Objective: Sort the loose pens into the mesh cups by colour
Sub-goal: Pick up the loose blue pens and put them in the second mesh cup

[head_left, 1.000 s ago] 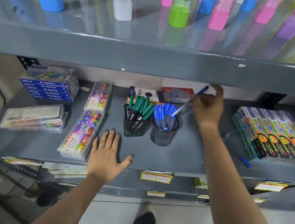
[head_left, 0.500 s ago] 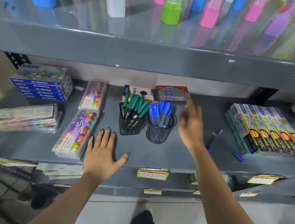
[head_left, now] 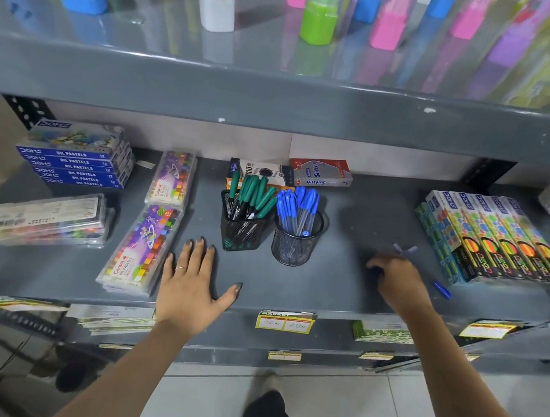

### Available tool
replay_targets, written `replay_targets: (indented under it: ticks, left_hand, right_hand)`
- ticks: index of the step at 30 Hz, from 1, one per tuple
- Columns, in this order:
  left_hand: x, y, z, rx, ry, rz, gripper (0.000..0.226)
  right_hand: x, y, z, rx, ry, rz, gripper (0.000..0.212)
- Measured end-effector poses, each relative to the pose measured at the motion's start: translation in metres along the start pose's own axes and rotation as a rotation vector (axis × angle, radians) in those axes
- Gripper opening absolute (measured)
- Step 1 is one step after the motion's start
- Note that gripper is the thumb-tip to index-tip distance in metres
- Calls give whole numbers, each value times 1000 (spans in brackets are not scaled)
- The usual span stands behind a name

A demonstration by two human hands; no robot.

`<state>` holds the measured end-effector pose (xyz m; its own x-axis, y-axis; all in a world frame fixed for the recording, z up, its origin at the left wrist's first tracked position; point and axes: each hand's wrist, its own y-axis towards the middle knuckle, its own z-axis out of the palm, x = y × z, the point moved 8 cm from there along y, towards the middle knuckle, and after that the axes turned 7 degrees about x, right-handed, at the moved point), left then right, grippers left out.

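Note:
Two black mesh cups stand mid-shelf: a square cup (head_left: 243, 235) with several green-capped pens (head_left: 254, 196) and, on its right, a round cup (head_left: 291, 248) with several blue-capped pens (head_left: 297, 203). My left hand (head_left: 194, 281) lies flat and open on the shelf in front of the square cup. My right hand (head_left: 397, 280) is down on the shelf to the right of the cups, its fingers curled over the near end of a blurred loose blue pen (head_left: 404, 249). Whether it grips that pen is hidden. Another loose blue pen (head_left: 441, 289) lies just right of the hand.
Neon pencil boxes (head_left: 497, 241) lie in a row at the right. Oil pastel packs (head_left: 140, 246) and a stack of blue boxes (head_left: 74, 164) fill the left. Two pen cartons (head_left: 320, 174) sit behind the cups. The upper shelf (head_left: 276, 98) overhangs closely, with coloured bottles on it.
My right hand put a blue pen into the round cup, then swung right and down onto the loose pens. My left hand stayed flat on the shelf.

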<state>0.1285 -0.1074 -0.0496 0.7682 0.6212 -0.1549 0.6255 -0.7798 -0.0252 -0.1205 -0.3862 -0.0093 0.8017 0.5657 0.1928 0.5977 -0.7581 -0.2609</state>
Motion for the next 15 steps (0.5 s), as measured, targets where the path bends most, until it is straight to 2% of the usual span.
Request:
replay_targets:
  ticks: [3, 6, 8, 10, 12, 15]
  left_hand:
    - [0, -1, 0, -3, -8, 1, 93]
    - [0, -1, 0, -7, -11, 1, 93]
    - [0, -1, -1, -13, -16, 2, 93]
    - [0, -1, -1, -7, -7, 0, 93]
    - [0, -1, 0, -1, -7, -2, 94]
    - [0, -1, 0, -2, -14, -1, 94]
  right_hand:
    - [27, -5, -13, -86, -40, -198, 32]
    - [57, -17, -54, -394, 14, -340, 31]
    - [69, -28, -89, -592, 262, -346, 37]
    - [83, -35, -113, -675, 640, -398, 41]
    - [99, -37, -123, -681, 938, -459, 42]
    - [119, -33, -119, -639, 1123, -455, 42]
